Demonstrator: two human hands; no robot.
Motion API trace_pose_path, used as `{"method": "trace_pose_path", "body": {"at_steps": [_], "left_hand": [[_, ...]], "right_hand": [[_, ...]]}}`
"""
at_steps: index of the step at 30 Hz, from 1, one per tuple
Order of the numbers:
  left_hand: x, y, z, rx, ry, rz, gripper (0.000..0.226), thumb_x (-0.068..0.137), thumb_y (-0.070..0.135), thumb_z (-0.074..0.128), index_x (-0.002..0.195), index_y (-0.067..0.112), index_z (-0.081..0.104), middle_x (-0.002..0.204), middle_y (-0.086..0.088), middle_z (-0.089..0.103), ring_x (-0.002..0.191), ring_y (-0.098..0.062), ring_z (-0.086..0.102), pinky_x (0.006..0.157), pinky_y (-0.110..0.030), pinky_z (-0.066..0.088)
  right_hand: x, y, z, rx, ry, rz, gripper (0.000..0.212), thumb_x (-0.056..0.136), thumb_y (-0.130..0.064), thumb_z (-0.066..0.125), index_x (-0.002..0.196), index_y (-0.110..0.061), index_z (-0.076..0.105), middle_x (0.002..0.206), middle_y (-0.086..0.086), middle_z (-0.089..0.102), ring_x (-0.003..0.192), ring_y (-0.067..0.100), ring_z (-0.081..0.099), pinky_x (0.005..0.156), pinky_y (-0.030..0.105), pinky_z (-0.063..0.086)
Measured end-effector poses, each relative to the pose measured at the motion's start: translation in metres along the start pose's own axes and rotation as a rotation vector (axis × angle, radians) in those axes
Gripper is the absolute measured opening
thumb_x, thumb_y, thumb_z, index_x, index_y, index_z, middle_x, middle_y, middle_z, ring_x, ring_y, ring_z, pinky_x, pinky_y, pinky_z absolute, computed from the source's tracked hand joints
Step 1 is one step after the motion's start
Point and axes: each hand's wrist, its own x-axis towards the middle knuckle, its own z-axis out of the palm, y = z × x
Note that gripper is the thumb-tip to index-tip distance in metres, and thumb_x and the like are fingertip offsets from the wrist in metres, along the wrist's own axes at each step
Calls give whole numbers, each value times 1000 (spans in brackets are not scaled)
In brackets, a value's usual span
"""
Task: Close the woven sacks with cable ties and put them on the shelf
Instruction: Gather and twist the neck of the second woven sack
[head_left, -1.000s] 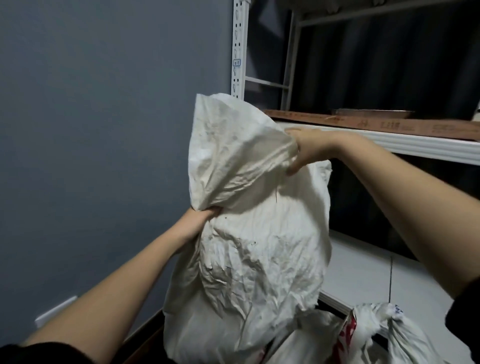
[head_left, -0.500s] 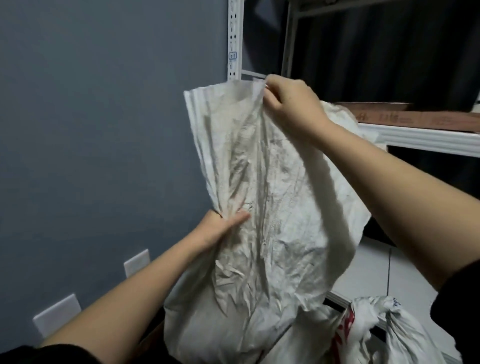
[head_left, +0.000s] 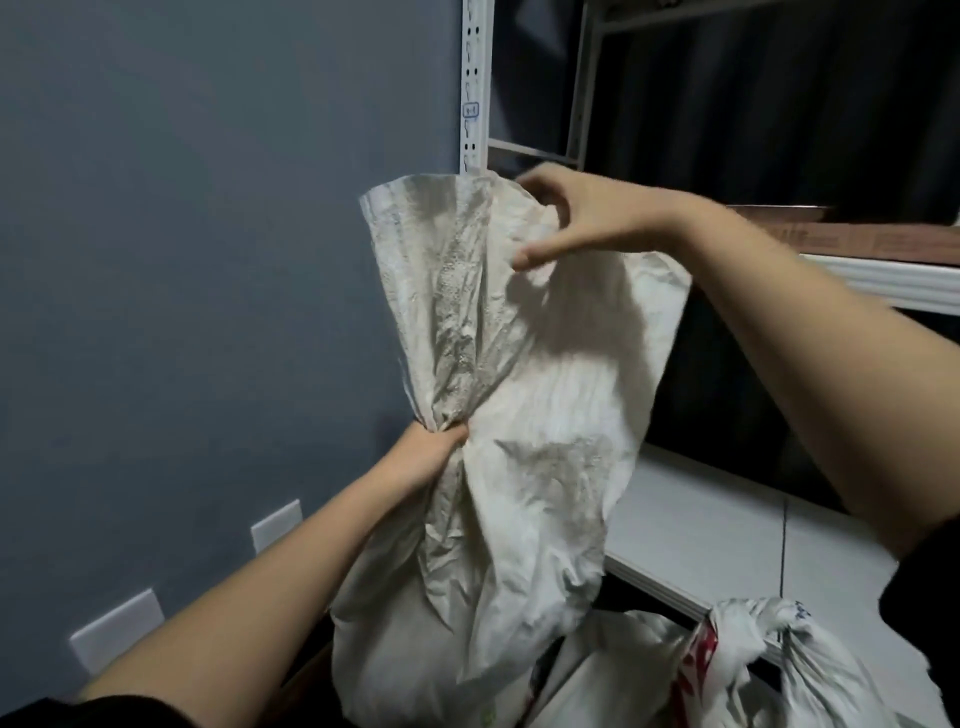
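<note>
Woven sack (head_left: 524, 415): our left hand (head_left: 434, 449) now bunches its neck tight, right hand (head_left: 582, 218) has slackened to half-open on the raised mouth; we judge it near ready for a cable tie.

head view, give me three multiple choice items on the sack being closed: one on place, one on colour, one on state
1. Where does the left hand grip the white woven sack?
A. at the bunched neck
B. at the bottom
C. nowhere

2. What colour is the wall behind the sack?
A. yellow
B. grey-blue
C. red

3. What is the state of the sack's top, by the right hand?
A. closed with a cable tie
B. knotted
C. loose and fanned out, untied

Answers: 1 A, the fingers curl round the gathered cloth at mid height. 2 B, the wall left of the shelf upright is grey-blue. 3 C, the mouth spreads wide above the grip and no tie shows.
</note>
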Motion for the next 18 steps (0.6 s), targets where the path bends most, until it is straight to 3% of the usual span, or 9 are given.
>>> {"method": "trace_pose_path", "body": {"at_steps": [3,6,8,11,15,18], "left_hand": [[-2,-1,-3,-45,1,-19,47,91,-6,51,136,4,47,125,4,51,121,-10,45,105,-21,32],[-5,0,-6,-155,-13,-105,33,89,1,56,121,11,58,116,-2,62,110,-18,58,94,-23,44],[-7,-1,-8,-198,-73,-130,25,86,12,66,111,17,62,111,-1,68,98,-13,64,86,-20,50],[-7,-8,-11,-69,-129,-102,34,74,22,80,105,26,66,112,6,69,101,-7,65,96,-25,47],[-3,-9,-9,-31,-138,-46,46,80,10,74,123,18,59,120,5,64,110,-8,60,98,-23,42],[-3,-8,-6,-70,-89,-72,31,83,-2,66,112,7,64,114,-6,66,108,-17,60,94,-25,43]], "right_hand": [[-7,19,-7,-218,-136,152,80,68,-38,83,135,-21,43,129,-8,53,120,11,50,104,34,40],[-13,39,-3,-645,23,222,47,78,-45,70,121,-27,60,118,-1,57,118,24,44,99,45,36],[-18,42,-1,-450,97,178,35,82,-37,69,112,-19,67,122,2,48,121,23,39,102,39,35],[-26,33,-2,-67,50,94,27,87,-17,65,111,-3,67,123,1,52,112,15,51,89,17,42],[-29,22,-2,122,47,107,33,85,-19,67,104,8,63,89,6,60,82,14,57,76,29,46],[-30,20,-1,67,170,32,33,84,-28,71,88,4,66,84,7,59,77,12,56,69,27,46]]}}
